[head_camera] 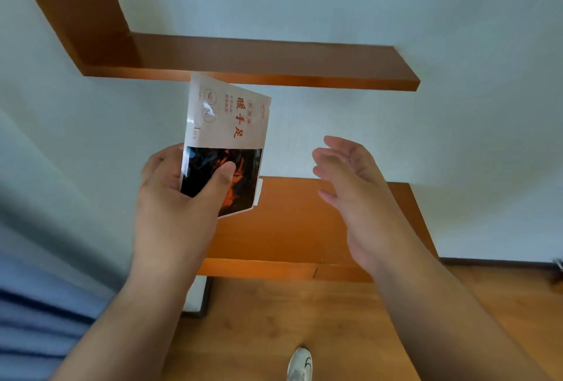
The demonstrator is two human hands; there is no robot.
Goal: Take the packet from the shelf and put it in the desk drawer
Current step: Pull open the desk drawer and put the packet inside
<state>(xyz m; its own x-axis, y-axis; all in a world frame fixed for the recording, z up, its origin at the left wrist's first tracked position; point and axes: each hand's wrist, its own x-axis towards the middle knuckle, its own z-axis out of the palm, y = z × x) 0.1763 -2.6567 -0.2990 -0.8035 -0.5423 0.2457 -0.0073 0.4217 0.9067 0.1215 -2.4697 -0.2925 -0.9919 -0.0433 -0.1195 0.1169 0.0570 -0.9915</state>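
Gripping packet point(225, 137) by lower corner, thumb over front, left hand point(179, 195) should keep pinch firm w/ right hand point(350, 179) open, empty, free for drawer.

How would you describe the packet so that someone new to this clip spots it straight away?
Start at the upper wooden shelf on the pale wall; just below its front edge, the left hand holds up the packet. It is a flat pouch, white with red characters on top and a dark flame picture below. The right hand beside it is open and holds nothing.
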